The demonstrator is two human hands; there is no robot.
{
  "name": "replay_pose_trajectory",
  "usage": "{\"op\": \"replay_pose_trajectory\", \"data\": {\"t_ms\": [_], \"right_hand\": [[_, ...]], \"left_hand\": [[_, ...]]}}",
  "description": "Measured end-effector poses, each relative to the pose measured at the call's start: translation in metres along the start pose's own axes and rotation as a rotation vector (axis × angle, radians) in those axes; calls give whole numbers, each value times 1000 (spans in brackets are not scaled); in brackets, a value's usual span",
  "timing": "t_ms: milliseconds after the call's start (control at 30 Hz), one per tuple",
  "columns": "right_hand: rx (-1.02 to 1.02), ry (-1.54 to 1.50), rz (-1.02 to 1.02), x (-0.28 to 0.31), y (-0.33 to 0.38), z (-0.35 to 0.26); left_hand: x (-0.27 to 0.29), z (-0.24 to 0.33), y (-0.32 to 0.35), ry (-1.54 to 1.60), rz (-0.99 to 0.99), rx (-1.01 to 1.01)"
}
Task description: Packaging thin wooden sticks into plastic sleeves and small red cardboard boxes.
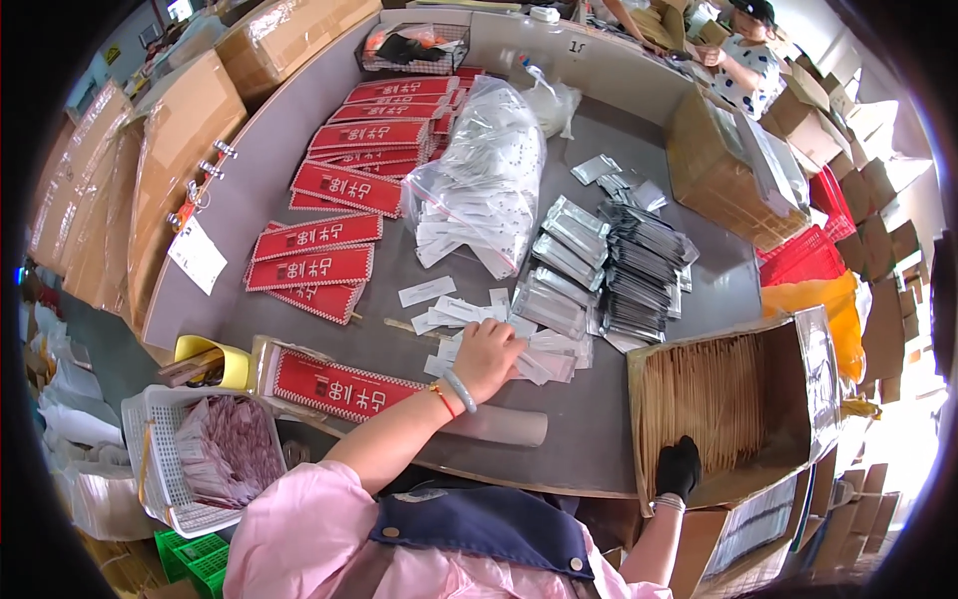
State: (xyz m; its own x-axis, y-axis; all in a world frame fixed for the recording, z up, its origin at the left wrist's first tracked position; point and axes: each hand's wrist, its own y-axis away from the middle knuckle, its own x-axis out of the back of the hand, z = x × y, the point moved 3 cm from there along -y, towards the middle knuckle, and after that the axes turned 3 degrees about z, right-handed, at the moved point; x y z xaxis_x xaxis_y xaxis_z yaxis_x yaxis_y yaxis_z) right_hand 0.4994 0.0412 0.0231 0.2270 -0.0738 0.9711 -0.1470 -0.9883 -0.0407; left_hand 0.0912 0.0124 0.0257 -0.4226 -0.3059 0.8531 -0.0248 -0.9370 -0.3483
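Observation:
My bare left hand, wearing a bangle and a red cord, rests with curled fingers on a loose pile of small white packets at the table's front. Its fingertips press among them, and what they pinch is hidden. My right hand, in a black glove, reaches over the near side of an open cardboard box. Closed fingers touch the thin wooden sticks packed in the box; I cannot make out what they hold. Just left of my left forearm, a red printed sleeve lies in a cardboard tray.
More red sleeves lie in stacks at the left. A clear bag of white packets stands mid-table. Silvery flat packets are piled right of it. A white basket stands at the left edge. Another person works at the far right.

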Motion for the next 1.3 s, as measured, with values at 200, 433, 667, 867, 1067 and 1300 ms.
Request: {"op": "replay_pose_trajectory", "data": {"t_ms": [200,433,667,867,1067,1300], "right_hand": [[-226,-92,121,16,3,1],[105,-427,81,22,14,-56],[603,-465,-220,9,45,-151],[879,-61,-432,-34,67,-173],[935,-302,-274,-56,59,-181],[672,-862,-564,-73,114,-239]], "left_hand": [[0,2,3,-6,83,-103],[3,-2,17,56,34,-94],[43,-6,81,238,-260,128],[74,-26,122,58,-163,93],[64,-2,103,28,-177,36],[42,-4,99,65,-158,23]]}}
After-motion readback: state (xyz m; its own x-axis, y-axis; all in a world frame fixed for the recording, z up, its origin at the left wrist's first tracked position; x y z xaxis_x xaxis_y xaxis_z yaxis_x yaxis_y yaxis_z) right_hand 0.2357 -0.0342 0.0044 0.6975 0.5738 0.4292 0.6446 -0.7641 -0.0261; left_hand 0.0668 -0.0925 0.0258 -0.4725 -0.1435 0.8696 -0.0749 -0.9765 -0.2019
